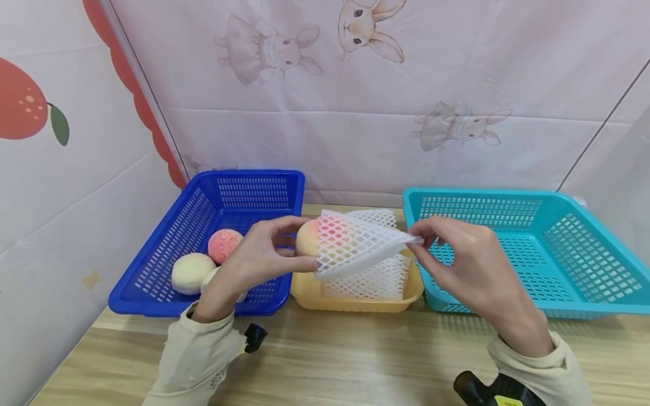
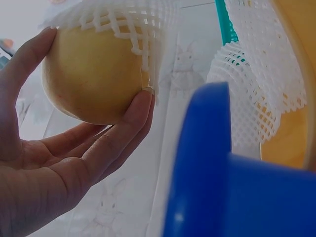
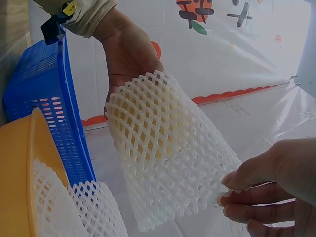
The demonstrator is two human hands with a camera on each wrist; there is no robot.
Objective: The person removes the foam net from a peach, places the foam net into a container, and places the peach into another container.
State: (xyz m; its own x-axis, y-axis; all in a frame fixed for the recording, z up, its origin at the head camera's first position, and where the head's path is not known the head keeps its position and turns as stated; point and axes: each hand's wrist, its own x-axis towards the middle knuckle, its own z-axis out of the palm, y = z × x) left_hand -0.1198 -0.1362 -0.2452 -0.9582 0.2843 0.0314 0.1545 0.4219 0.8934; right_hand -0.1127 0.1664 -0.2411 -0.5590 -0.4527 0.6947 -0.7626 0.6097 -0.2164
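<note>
My left hand [image 1: 264, 254] grips a yellow and pink peach [image 1: 307, 239] between thumb and fingers, above the yellow basket. A white foam net sleeve [image 1: 350, 248] covers the peach's right part; its bare yellow side shows in the left wrist view, against the palm side of the left hand [image 2: 74, 163]. With thumb and fingertips my right hand [image 1: 472, 265] pinches the far end of the sleeve. In the right wrist view the sleeve [image 3: 168, 158] is stretched flat between both hands, the peach showing through its mesh.
A blue basket [image 1: 261, 217] at the left holds a pink ball [image 1: 224, 246] and pale round fruits [image 1: 192, 273]. The yellow basket [image 1: 355, 305] in the middle contains more foam net sleeves [image 1: 376, 279]. At the right stands a turquoise basket [image 1: 508, 307] on the wooden table [image 1: 355, 355].
</note>
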